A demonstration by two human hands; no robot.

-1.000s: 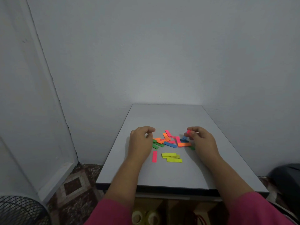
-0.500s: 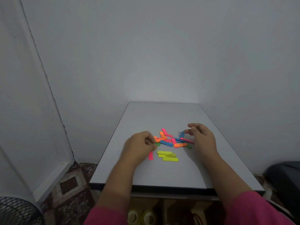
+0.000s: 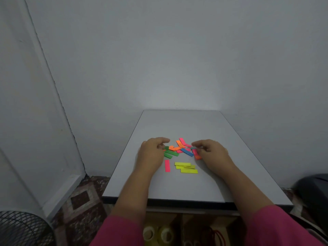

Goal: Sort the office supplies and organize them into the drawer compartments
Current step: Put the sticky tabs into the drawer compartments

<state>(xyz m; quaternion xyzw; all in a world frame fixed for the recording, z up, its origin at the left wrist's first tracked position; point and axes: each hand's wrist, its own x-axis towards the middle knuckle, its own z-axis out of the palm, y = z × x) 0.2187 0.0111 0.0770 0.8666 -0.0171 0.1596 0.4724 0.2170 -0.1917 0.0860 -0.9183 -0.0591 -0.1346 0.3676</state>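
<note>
A mixed pile of orange, pink and blue paper strips (image 3: 181, 147) lies mid-table. Two green strips (image 3: 170, 153) sit at its left edge. In front lie a group of yellow strips (image 3: 186, 168) and a single pink strip (image 3: 167, 165). My left hand (image 3: 152, 152) rests at the pile's left side, fingers loosely curled, fingertips beside the green strips and holding nothing I can see. My right hand (image 3: 212, 152) is at the pile's right side. Its thumb and forefinger pinch the end of a blue strip (image 3: 193, 148).
The grey table (image 3: 186, 126) stands against a wall. Under its front edge an open drawer (image 3: 179, 219) shows compartments with tape rolls (image 3: 156, 233) and red rubber bands (image 3: 215, 234). A black mesh bin (image 3: 21, 228) is on the floor at left, a dark object (image 3: 312, 190) at right.
My right hand let go of a pink strip and moved left onto the pile. My left hand dipped towards the single pink strip, then returned to the pile's left edge, uncovering the green strips.
</note>
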